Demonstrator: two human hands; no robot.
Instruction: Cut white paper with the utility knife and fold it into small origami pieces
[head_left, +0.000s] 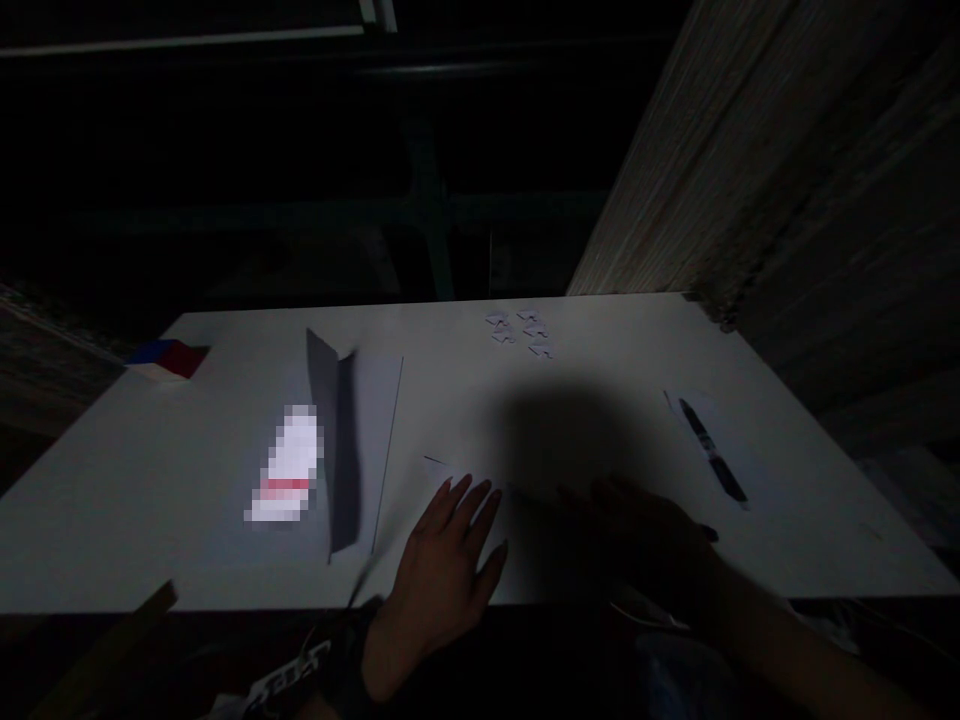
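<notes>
A red-and-blue block sits well left of the left hand; a dark marker lies right of the right hand, a wood-grained panel beyond

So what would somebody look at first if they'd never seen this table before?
Probably the bright, blurry white patch with a red stripe, left of the middle, beside the standing paper. Next, maybe the red and blue block near the table's back left corner. The left hand shows near the front edge, but the right hand is hard to see in dark shadow.
</notes>
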